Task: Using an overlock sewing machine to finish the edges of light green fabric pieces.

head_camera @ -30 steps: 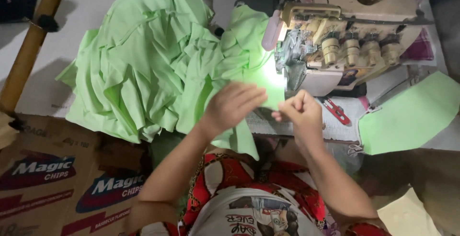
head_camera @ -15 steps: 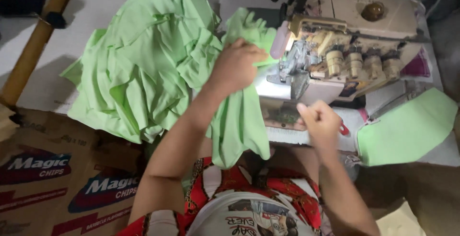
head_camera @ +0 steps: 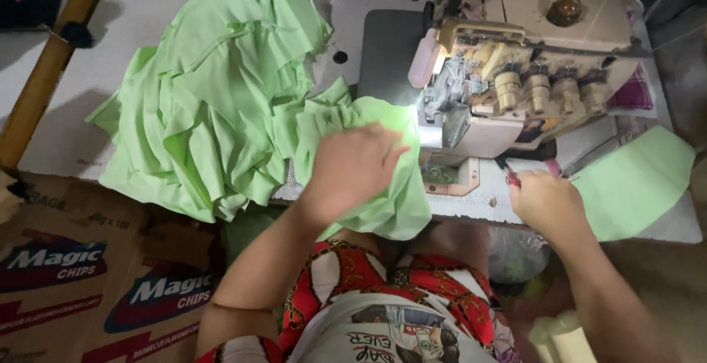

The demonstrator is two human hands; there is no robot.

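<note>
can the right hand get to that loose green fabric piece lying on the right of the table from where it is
Probably yes. The right hand sits at the table edge right beside the flat green fabric piece, with nothing lying between them. It seems to hold a small red-handled tool, which may hinder its grip.

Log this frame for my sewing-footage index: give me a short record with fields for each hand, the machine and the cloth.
left hand: pressed flat on the light green fabric piece at the table edge
right hand: closed on a small red-handled tool, too small to identify
machine: beige overlock sewing machine, lamp lit
cloth pile: heap of green fabric on the left
other: cardboard boxes at lower left
</note>
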